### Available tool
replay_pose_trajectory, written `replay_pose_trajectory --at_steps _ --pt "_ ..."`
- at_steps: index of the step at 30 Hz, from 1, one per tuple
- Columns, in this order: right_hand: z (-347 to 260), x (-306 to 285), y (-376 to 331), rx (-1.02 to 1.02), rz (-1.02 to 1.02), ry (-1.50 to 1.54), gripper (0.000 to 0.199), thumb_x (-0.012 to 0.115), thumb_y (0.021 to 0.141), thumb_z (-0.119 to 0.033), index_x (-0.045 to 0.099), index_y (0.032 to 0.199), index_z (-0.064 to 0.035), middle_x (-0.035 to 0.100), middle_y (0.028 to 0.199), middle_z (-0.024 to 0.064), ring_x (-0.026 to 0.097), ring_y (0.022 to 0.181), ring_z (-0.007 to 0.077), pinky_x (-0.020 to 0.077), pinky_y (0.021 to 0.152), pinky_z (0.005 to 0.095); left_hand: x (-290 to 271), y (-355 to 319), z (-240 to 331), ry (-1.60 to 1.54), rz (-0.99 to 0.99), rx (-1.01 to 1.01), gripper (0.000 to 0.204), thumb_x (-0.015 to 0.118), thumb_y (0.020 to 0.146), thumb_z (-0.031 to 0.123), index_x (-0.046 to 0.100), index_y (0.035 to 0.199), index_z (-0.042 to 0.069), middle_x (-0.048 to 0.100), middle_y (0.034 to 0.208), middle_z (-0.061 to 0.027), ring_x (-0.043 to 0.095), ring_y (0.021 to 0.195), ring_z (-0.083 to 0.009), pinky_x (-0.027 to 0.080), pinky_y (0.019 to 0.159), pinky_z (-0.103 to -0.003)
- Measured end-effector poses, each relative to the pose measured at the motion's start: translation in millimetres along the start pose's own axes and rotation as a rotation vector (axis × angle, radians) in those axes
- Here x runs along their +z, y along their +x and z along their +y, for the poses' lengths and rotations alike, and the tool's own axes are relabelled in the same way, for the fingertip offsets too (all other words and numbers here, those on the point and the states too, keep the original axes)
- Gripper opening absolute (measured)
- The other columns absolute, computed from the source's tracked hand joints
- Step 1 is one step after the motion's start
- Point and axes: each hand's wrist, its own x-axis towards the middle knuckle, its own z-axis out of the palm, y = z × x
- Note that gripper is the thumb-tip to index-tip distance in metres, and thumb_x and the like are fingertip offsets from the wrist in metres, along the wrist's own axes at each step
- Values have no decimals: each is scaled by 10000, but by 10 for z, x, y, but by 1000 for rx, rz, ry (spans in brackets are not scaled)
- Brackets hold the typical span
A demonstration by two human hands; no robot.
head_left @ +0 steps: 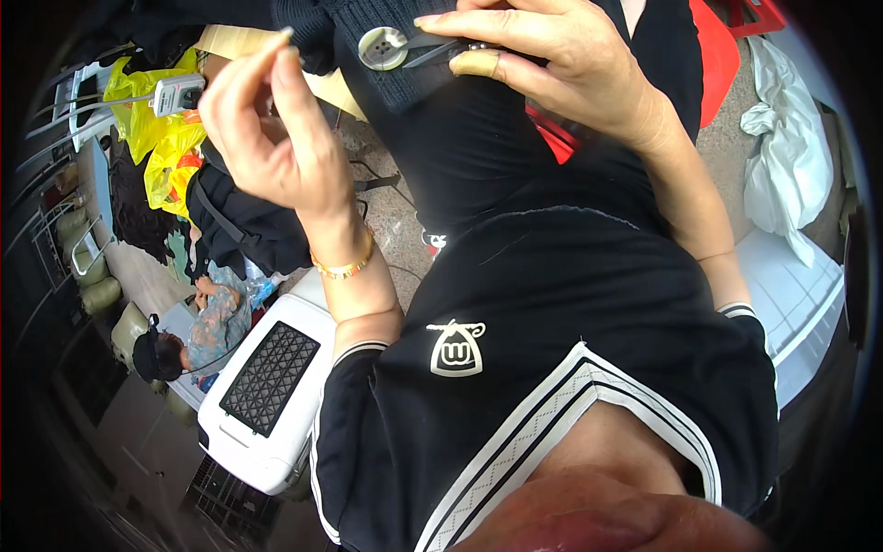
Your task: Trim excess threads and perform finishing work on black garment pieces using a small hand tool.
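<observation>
A dark knitted garment [405, 87] with a large pale four-hole button [383, 48] hangs in front of me. My right hand [543, 60] grips small dark snips [440, 53] whose tips point at the button; one finger wears a tan bandage. My left hand [267, 120] is raised to the left of the button, thumb and forefinger pinched together as if on a thread too thin to see. A beaded bracelet [345, 267] circles my left wrist.
Below left stands a white plastic crate [267, 396] with a dark grille. Another person [198, 336] lies on the floor farther left. Yellow bags [156, 138], dark clothing [244, 230], a red object [717, 55] and white cloth [786, 156] surround me.
</observation>
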Motion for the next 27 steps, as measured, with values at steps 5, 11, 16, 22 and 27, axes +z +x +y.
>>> replay_pose_trajectory --at_steps 5,11,16,22,27 --pt "-28 -16 8 48 -15 39 366 760 747 -55 679 1096 21 598 873 103 602 777 245 503 674 315 -20 -291 178 -61 -134 -167 255 813 749 60 704 978 39 593 957 -54 565 766 -119 471 673 -228" --pt "-231 9 82 -24 96 -155 337 764 734 -53 682 1053 22 600 862 101 604 733 239 501 615 307 67 -400 179 64 -112 -143 355 867 684 81 686 986 39 601 938 -54 578 729 -119 487 636 -233" --pt "-241 118 41 -32 135 -286 326 766 727 -60 685 1034 17 600 835 94 609 727 233 507 615 310 96 -406 202 102 -112 -120 344 858 694 77 691 992 42 623 913 -54 588 690 -123 495 626 -234" --pt "-273 190 48 -13 191 -254 327 751 732 -31 684 1048 17 601 842 99 607 728 233 503 621 304 101 -413 192 81 -103 -111 329 855 695 67 696 982 36 631 914 -69 615 729 -131 513 632 -233" --pt "-202 199 32 -42 213 -245 295 747 740 -18 692 1028 11 601 819 98 602 707 233 497 618 302 125 -422 177 83 -96 -95 332 856 691 56 696 982 35 625 927 -71 614 729 -124 503 616 -229"
